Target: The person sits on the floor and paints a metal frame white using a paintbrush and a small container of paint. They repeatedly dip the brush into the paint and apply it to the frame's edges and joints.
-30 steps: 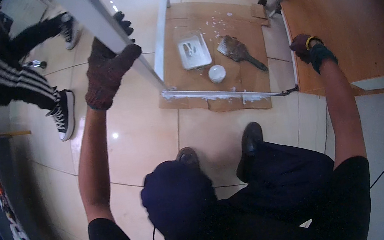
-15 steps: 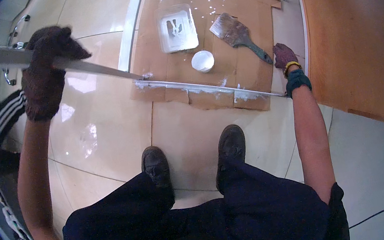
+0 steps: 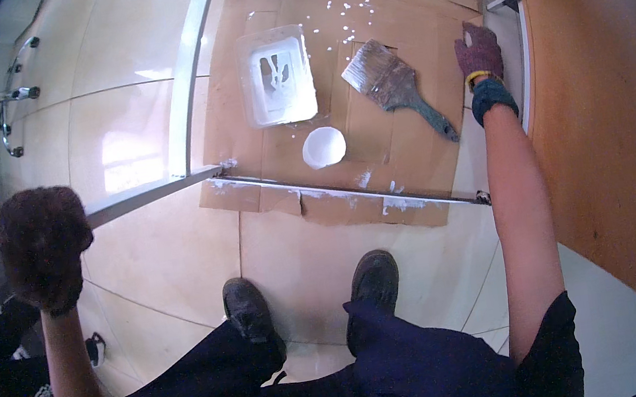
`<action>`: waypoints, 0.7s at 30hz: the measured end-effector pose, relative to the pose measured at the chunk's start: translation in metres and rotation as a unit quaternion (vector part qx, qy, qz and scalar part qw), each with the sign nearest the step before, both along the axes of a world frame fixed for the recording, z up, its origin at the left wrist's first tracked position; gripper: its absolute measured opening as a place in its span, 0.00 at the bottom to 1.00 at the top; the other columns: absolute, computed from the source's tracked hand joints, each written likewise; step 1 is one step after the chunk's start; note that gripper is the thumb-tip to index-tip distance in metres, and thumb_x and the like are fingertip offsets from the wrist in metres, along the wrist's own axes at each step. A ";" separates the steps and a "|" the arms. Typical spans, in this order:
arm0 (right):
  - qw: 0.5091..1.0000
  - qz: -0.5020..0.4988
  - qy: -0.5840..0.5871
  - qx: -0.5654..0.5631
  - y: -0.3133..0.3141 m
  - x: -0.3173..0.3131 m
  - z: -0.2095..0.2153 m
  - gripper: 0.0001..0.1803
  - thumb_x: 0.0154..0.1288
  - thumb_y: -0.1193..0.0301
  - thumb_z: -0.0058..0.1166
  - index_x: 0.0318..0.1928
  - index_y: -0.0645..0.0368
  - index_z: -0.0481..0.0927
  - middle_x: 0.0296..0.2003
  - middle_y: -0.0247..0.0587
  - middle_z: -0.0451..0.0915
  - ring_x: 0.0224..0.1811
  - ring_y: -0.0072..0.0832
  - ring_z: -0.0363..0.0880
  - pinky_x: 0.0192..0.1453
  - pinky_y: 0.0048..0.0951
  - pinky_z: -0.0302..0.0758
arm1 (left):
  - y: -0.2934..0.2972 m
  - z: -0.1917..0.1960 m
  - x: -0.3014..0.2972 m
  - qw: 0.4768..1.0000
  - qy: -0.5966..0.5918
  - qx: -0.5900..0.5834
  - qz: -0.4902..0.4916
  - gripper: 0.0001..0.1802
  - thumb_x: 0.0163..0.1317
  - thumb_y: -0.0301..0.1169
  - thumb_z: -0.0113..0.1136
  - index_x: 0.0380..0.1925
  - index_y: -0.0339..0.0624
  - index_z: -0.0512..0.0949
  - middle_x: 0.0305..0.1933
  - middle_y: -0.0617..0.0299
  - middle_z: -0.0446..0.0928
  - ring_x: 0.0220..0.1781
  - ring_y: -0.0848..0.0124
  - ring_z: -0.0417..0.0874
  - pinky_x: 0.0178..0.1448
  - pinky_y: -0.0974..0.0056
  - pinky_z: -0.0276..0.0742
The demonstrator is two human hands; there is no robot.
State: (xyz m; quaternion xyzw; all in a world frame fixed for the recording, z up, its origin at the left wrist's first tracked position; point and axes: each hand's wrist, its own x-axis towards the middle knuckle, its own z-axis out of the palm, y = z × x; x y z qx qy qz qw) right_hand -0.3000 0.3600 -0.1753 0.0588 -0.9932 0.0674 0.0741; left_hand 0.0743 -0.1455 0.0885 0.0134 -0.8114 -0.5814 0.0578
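My left hand [image 3: 46, 249], in a dark brown knitted glove, is closed around a pale metal bar [image 3: 122, 206] of a frame at the left. Other bars meet it at a corner: a long pale one [image 3: 190, 79] runs away from me, and a thin one [image 3: 349, 192] crosses to the right along the cardboard's near edge. My right hand [image 3: 479, 49], in a purplish glove with a yellow cuff, is beside the cardboard's right edge, near a wooden panel [image 3: 604, 113]. Its fingers are bent, with a whitish gap between thumb and fingers; I make out nothing held.
Paint-smeared cardboard [image 3: 245, 11] lies on the tiled floor. On it are a white-coated plastic tray [image 3: 298, 105], a small white cup [image 3: 325, 147] and a wide paintbrush [image 3: 391, 80] with a dark green handle. A chrome wheeled base [image 3: 3, 97] stands at far left.
My left hand has come nearer, and the bar in it has swung round toward the lower left. My right hand has moved farther away along the wooden panel. The whole view has shifted slightly.
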 end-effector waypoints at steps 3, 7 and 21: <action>1.000 0.004 0.002 0.021 -0.022 -0.028 0.002 0.28 0.55 0.54 0.56 0.59 0.37 0.72 0.64 0.53 0.60 0.63 0.50 0.64 0.65 0.46 0.64 | 0.003 0.005 0.001 1.000 -0.012 -0.007 0.008 0.14 0.67 0.41 0.46 0.26 0.46 0.63 0.24 0.64 0.62 0.24 0.70 0.66 0.31 0.62 0.67; 0.988 0.014 -0.063 0.140 -0.046 -0.050 0.020 0.31 0.57 0.50 0.53 0.62 0.32 0.66 0.68 0.53 0.49 0.68 0.50 0.56 0.66 0.49 0.61 | 0.005 0.009 0.003 0.999 -0.021 -0.016 0.017 0.15 0.67 0.42 0.45 0.26 0.46 0.63 0.24 0.64 0.62 0.24 0.70 0.65 0.31 0.62 0.66; 0.980 -0.161 0.055 -0.102 0.000 -0.102 0.008 0.25 0.62 0.56 0.48 0.59 0.46 0.65 0.53 0.55 0.73 0.55 0.50 0.73 0.56 0.50 0.69 | 0.012 0.008 0.001 0.998 -0.048 -0.027 0.033 0.15 0.68 0.43 0.42 0.26 0.47 0.63 0.24 0.65 0.61 0.23 0.70 0.64 0.30 0.62 0.65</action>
